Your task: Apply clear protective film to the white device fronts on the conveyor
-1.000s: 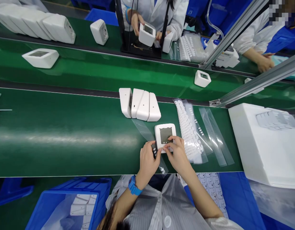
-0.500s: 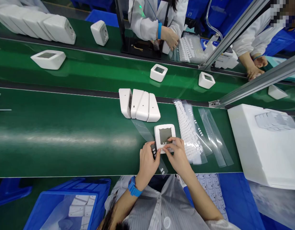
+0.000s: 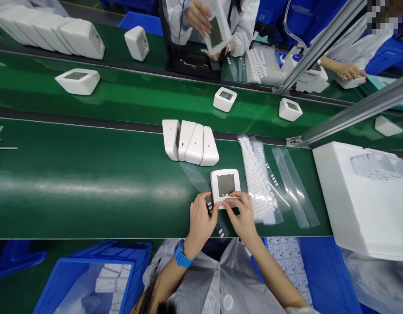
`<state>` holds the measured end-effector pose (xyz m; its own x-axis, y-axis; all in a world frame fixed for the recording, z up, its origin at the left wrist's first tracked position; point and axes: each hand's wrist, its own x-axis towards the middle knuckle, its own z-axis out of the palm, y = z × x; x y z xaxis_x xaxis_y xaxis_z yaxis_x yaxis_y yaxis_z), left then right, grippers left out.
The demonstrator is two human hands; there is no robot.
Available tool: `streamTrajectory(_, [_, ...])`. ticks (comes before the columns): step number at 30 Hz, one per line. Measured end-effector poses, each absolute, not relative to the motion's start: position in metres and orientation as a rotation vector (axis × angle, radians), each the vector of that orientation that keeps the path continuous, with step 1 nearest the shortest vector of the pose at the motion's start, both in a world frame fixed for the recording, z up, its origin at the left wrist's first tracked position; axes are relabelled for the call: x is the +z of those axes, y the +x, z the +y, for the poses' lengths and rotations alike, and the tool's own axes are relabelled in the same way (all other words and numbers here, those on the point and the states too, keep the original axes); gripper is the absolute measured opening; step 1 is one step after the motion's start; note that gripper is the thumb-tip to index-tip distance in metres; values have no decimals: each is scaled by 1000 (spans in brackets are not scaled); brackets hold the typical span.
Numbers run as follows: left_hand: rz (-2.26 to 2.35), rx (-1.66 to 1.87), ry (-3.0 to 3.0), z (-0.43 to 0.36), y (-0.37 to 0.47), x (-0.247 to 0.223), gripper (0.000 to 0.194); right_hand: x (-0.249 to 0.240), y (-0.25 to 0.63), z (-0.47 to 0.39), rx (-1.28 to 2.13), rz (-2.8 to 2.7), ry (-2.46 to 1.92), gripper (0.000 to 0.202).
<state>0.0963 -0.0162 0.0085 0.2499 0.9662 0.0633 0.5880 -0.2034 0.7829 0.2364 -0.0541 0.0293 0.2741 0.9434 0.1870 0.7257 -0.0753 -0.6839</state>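
A white housing with a grey square screen [image 3: 225,185] lies on the green worktop, screen up. My left hand [image 3: 201,220] is closed around its lower left edge, the thumb tip at the lower front. My right hand [image 3: 241,213] is in a pinch over the lower right front; what its fingertips hold, if anything, is too small to make out. A clear strip with small white pieces [image 3: 222,232] runs beneath my left hand and the housing. Several white housings [image 3: 194,144] stand in a row just behind. Right of my right hand lie clear strips of white round pieces [image 3: 256,183].
Housings [image 3: 225,99] sit on the green conveyor belt [image 3: 149,102] beyond the worktop. A white foam box [image 3: 361,209] stands at right, near a slanted metal post [image 3: 339,113]. Blue bins [image 3: 57,279] are below the front edge. Across the belt, a co-worker's hand [image 3: 198,17] holds a housing.
My right hand's fingers have shifted slightly down along the housing, while my left hand stays about where it was. Housings on the belt have moved right. A co-worker has raised a housing.
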Motion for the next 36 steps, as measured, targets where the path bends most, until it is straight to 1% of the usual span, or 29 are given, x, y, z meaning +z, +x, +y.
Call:
streamTrajectory(13, [1412, 760, 1834, -16, 98, 7, 25, 20, 237, -56, 383, -1514, -1851, 12])
streamTrajectory(17, [1330, 746, 1803, -13, 85, 9, 30, 23, 238, -57, 362, -1470, -1811, 11])
streamTrajectory(20, [1139, 707, 1606, -11, 65, 10, 41, 30, 231, -59, 304, -1455, -1761, 11])
streamTrajectory(23, [966, 724, 1262, -14, 49, 11, 46, 34, 216, -58, 392, -1516, -1606, 11])
streamTrajectory(25, [961, 759, 1152, -19, 44, 12, 45, 33, 205, -57, 475, -1551, -1479, 11])
streamTrajectory(28, [1026, 771, 1142, -27, 41, 13, 41, 30, 194, -58, 517, -1532, -1379, 14])
streamTrajectory(33, [1133, 712, 1268, -43, 36, 14, 37, 24, 187, -70, 565, -1447, -1310, 20])
streamTrajectory(36, [1180, 663, 1333, -52, 33, 15, 36, 22, 183, -79, 622, -1340, -1335, 21])
